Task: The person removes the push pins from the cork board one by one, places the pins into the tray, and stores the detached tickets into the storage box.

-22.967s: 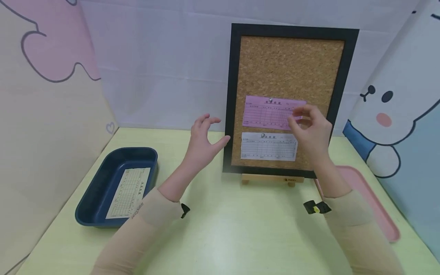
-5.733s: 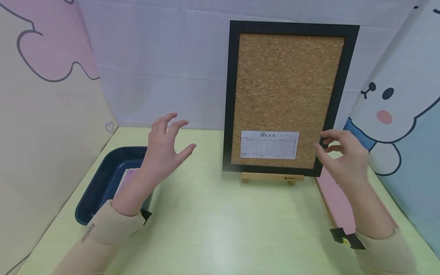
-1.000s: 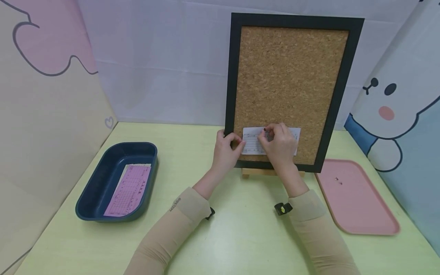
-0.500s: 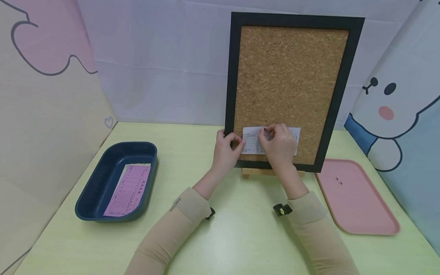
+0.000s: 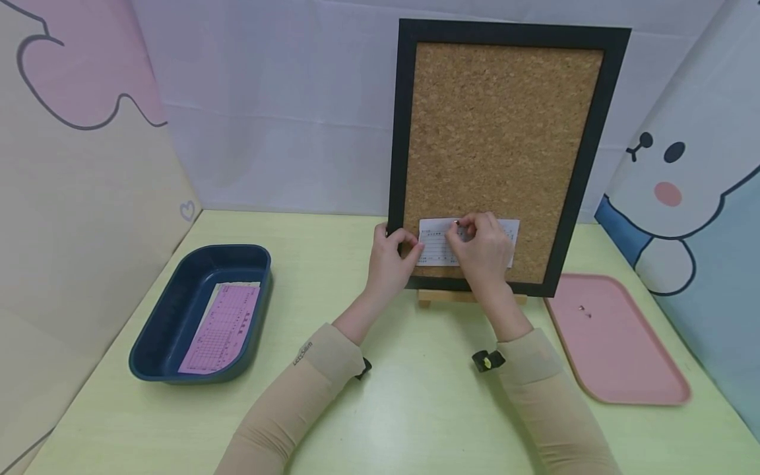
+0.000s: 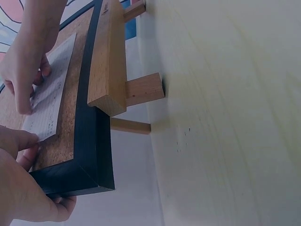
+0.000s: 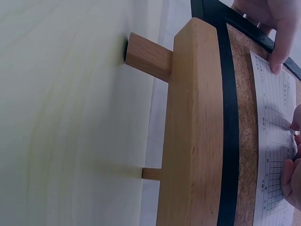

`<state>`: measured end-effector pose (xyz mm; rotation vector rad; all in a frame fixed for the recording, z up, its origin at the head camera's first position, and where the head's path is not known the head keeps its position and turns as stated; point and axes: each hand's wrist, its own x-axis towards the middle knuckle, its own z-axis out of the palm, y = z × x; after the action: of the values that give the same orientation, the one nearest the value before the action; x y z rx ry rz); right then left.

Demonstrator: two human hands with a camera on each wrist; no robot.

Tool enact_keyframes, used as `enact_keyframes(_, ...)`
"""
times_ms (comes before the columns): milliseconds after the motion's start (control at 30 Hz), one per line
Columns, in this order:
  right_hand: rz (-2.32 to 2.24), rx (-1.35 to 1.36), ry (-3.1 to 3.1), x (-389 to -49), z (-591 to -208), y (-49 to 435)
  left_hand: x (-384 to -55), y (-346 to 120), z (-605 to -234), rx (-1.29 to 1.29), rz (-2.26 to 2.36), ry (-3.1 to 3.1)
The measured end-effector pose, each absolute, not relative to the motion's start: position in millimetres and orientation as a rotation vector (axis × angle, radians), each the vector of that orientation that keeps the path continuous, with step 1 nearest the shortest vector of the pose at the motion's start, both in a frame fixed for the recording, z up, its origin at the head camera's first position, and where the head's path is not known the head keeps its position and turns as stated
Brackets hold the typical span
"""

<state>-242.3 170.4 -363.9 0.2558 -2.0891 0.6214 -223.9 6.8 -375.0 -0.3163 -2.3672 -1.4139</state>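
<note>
A white printed slip (image 5: pixel 433 244) lies against the lower part of a black-framed corkboard (image 5: pixel 505 132). My left hand (image 5: pixel 388 260) is at the slip's left edge, pinching it between thumb and forefinger. In the left wrist view, other fingers of that hand (image 6: pixel 28 188) reach round behind the frame. At the slip's top, my right hand (image 5: pixel 483 251) pinches a small shiny pushpin (image 5: pixel 456 223) between thumb and forefinger. The right hand covers the middle of the slip.
A wooden easel (image 7: pixel 193 122) supports the board. On the left, a deep navy tray (image 5: pixel 139 349) contains a pink slip (image 5: pixel 222 326) over a cream one. A flat pink tray (image 5: pixel 629 356) with small pins (image 5: pixel 584 312) lies at right.
The pink slip has gone from the board into the navy tray, and pins now lie in the pink tray. Both hands have come to the white slip; the last second shows hardly any motion.
</note>
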Motion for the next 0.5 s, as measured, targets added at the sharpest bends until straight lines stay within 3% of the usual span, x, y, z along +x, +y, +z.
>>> enact_keyframes(500,0.640,0.298,-2.100,-235.8,-359.8,172.7,-225.5,6.9,-377.2,-0.323,-1.411,-2.361)
